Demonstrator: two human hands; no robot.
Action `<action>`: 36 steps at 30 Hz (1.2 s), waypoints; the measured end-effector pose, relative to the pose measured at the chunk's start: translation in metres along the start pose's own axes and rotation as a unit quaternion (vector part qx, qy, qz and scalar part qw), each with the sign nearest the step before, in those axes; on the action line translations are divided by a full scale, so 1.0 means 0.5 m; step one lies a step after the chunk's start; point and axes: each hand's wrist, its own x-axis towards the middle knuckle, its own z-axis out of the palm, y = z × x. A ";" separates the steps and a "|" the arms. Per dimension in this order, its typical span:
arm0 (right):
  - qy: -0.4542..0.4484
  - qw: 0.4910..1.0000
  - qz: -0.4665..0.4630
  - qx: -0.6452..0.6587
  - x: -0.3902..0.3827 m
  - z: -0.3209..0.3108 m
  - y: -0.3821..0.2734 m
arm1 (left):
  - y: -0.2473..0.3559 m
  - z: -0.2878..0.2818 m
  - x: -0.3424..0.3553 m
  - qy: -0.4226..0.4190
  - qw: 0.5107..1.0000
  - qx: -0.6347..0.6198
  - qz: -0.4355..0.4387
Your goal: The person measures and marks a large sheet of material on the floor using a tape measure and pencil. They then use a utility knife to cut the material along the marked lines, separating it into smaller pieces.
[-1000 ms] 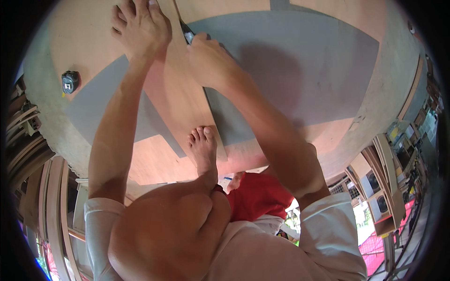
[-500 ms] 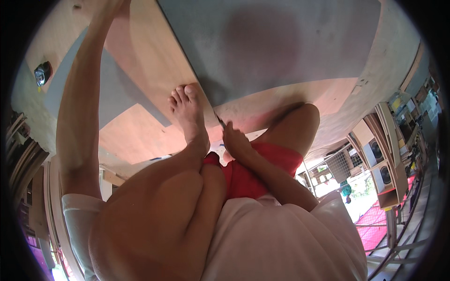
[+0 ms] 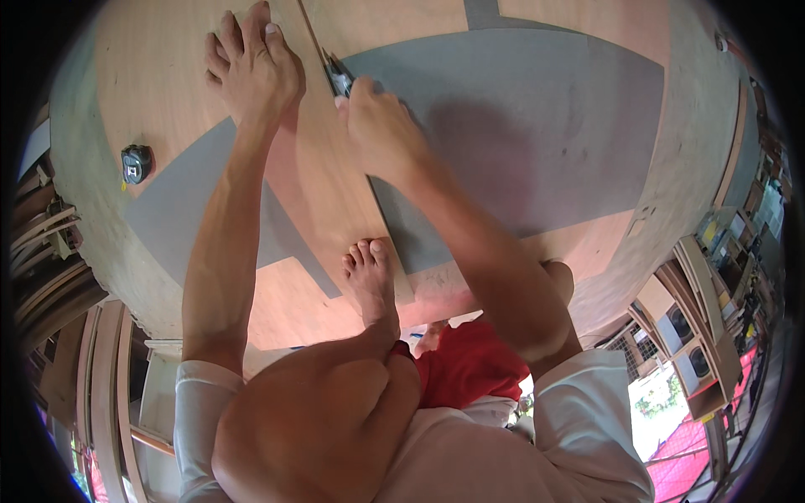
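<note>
My left hand (image 3: 260,75) lies with fingers spread on a long pale wooden board (image 3: 314,193), near its far end. My right hand (image 3: 377,126) grips a slim cutting tool (image 3: 339,77), probably a knife, at the board's right edge; its blade is too small to make out clearly. My bare foot (image 3: 367,281) rests on the near end of the board. Right of the board lies a large grey sheet (image 3: 545,101) with a curved edge, on plywood; another grey piece (image 3: 193,210) is to the left.
A black tape measure (image 3: 135,164) lies on the plywood at left. Stacked curved wooden pieces (image 3: 54,277) line the left rim. At right are open wooden boxes (image 3: 696,352) with round dark parts, and assorted boards and odds and ends.
Half a second ago my right hand with the tool was down by my foot; it is now back up at the board's far end. The whole view has shifted with it.
</note>
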 end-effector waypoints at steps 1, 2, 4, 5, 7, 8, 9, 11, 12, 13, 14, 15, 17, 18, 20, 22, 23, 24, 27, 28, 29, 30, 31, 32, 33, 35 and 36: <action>-0.051 0.999 0.005 -0.007 0.013 -0.017 -0.015 | -0.002 -0.003 -0.001 -0.002 1.000 0.000 0.000; -0.057 0.998 0.027 0.009 0.019 -0.013 -0.014 | -0.001 -0.004 0.000 -0.004 1.000 -0.002 0.000; -0.070 0.994 0.073 0.039 0.029 0.003 -0.010 | 0.001 -0.005 0.000 0.002 1.000 -0.001 0.010; -0.068 0.997 0.044 0.003 0.033 0.014 0.001 | 0.006 -0.003 -0.004 0.003 1.000 -0.002 0.015; -0.063 0.996 -0.014 -0.067 0.042 0.035 0.022 | 0.013 0.001 0.000 0.012 1.000 0.005 0.014; -0.059 0.997 -0.015 -0.052 0.042 0.037 0.017 | 0.013 0.002 0.000 0.015 1.000 0.009 0.013; -0.054 0.998 -0.015 -0.037 0.043 0.040 0.013 | 0.010 0.003 0.002 0.018 1.000 0.013 0.018; -0.037 0.999 0.001 0.007 0.037 0.037 0.007 | 0.007 0.005 0.003 0.024 0.999 0.019 0.017; -0.025 0.999 0.016 0.035 0.030 0.034 0.000 | 0.005 0.004 0.003 0.025 0.999 0.021 0.016; -0.013 0.997 0.030 0.063 0.025 0.032 -0.002 | 0.003 0.003 -0.001 0.023 0.999 0.023 0.015; -0.010 0.998 0.025 0.064 0.023 0.034 0.002 | 0.004 0.003 -0.004 0.020 0.999 0.025 0.016; -0.007 0.998 0.019 0.064 0.022 0.038 0.007 | 0.007 0.006 -0.002 0.020 0.999 0.026 0.017; -0.007 0.998 0.010 0.062 0.022 0.036 0.009 | 0.007 0.008 0.001 0.021 0.999 0.027 0.018; -0.010 0.998 0.008 0.060 0.024 0.031 0.007 | 0.005 0.007 -0.001 0.022 0.999 0.028 0.017; -0.017 0.999 0.003 0.043 0.028 0.028 0.009 | 0.005 0.007 -0.003 0.022 0.999 0.030 0.017; -0.025 1.000 -0.001 0.014 0.040 0.035 0.021 | 0.005 0.008 -0.002 0.021 0.999 0.032 0.017; -0.022 1.000 -0.018 0.003 0.045 0.042 0.030 | 0.006 0.007 -0.002 0.023 0.999 0.033 0.017; -0.019 0.999 -0.034 -0.008 0.049 0.049 0.038 | 0.007 0.007 -0.001 0.024 0.999 0.033 0.018; -0.021 0.998 -0.055 -0.029 0.046 0.044 0.041 | 0.003 0.008 -0.004 0.022 0.999 0.041 0.018; -0.023 0.998 -0.057 -0.034 0.046 0.037 0.037 | 0.002 0.010 -0.001 0.025 0.998 0.046 0.017; -0.021 0.995 -0.079 -0.060 0.044 0.025 0.030 | 0.001 0.011 0.002 0.028 0.998 0.050 0.017; -0.024 0.991 -0.099 -0.084 0.037 0.018 0.023 | -0.003 0.011 -0.001 0.029 0.998 0.053 0.015; -0.026 0.987 -0.119 -0.108 0.024 0.018 0.021 | -0.005 0.013 0.001 0.032 0.998 0.056 0.015; -0.016 0.988 -0.108 -0.108 -0.003 0.033 0.031 | -0.006 0.011 0.002 0.035 0.998 0.059 0.014; -0.006 0.990 -0.095 -0.108 -0.044 0.064 0.051 | -0.007 0.016 0.003 0.035 0.997 0.060 0.018; -0.035 0.999 0.000 0.006 -0.206 0.146 0.098 | -0.014 0.017 0.006 0.042 0.997 0.066 0.018; -0.048 0.988 0.094 0.114 -0.314 0.189 0.119 | -0.018 0.018 0.002 0.042 0.997 0.067 0.019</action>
